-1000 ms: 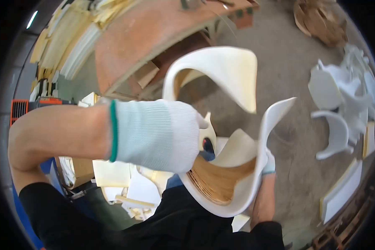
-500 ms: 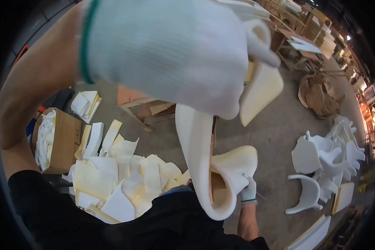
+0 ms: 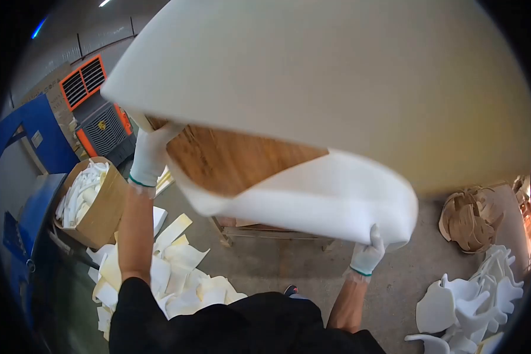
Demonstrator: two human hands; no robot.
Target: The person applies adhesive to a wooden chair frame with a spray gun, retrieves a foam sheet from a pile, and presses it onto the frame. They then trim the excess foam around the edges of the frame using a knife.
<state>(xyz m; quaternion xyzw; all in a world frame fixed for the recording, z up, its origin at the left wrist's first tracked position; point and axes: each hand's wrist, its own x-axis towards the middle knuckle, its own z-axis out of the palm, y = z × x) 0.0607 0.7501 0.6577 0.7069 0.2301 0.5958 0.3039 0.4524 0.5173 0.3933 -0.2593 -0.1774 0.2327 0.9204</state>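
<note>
A large foam-covered wooden shell [image 3: 312, 76] fills the upper part of the head view, tilted, with its white padding wrapped round a curved edge. Brown wood [image 3: 230, 156] shows in the opening between the foam layers. My left hand [image 3: 150, 150], in a white glove with a green cuff, grips the shell's left edge, its fingertips partly hidden behind foam. At the lower right edge my right hand [image 3: 369, 251], gloved the same way, holds the foam-covered rim with the thumb on its face.
A cardboard box [image 3: 103, 206] of white foam pieces stands at the left beside a blue machine [image 3: 32, 141] and an orange-framed cooler [image 3: 100, 127]. Foam offcuts [image 3: 183, 271] lie below. At the right are brown shells [image 3: 469, 218] and white foam-covered parts [image 3: 478, 301].
The shell has turned and risen close to the camera, now covering the upper view. My left hand has moved from the top centre to the shell's left edge. The view has shifted, showing the cooler.
</note>
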